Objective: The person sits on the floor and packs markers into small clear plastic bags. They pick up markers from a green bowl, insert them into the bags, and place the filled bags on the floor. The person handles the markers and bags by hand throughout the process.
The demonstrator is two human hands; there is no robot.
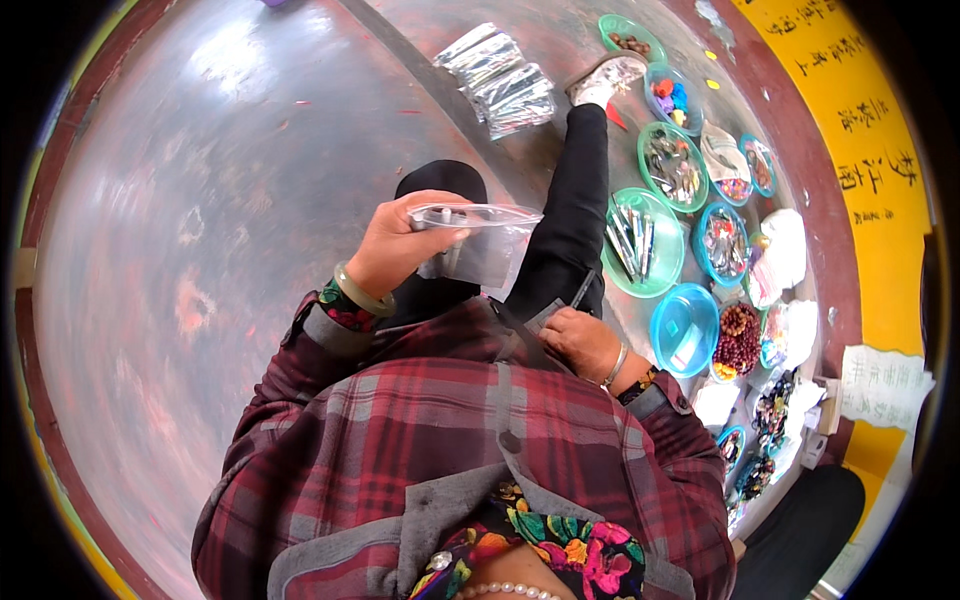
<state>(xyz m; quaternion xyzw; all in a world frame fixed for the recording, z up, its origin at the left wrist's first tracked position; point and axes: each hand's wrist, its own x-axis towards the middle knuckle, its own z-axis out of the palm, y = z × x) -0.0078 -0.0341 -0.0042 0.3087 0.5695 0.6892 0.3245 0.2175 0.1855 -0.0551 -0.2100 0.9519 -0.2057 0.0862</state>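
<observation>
My left hand (395, 245) is closed on the rim of a clear zip bag (490, 255) held over my lap, its mouth edged with a red line. Small greyish things show through the bag near my fingers, but I cannot make out what they are. Low on my lap, my right hand (583, 340) has its fingers curled against grey cloth. A thin dark stick (583, 288) rises just beyond its knuckles; whether the hand grips it is unclear. The two hands are apart.
On the right stand several baskets: a green one (676, 272) with pen-like sticks, another green one (645, 140) with small pieces, and a blue one (660, 345). Dark red beads (738, 345) lie beside them. Filled clear packets (515, 97) rest on the floor beyond my legs.
</observation>
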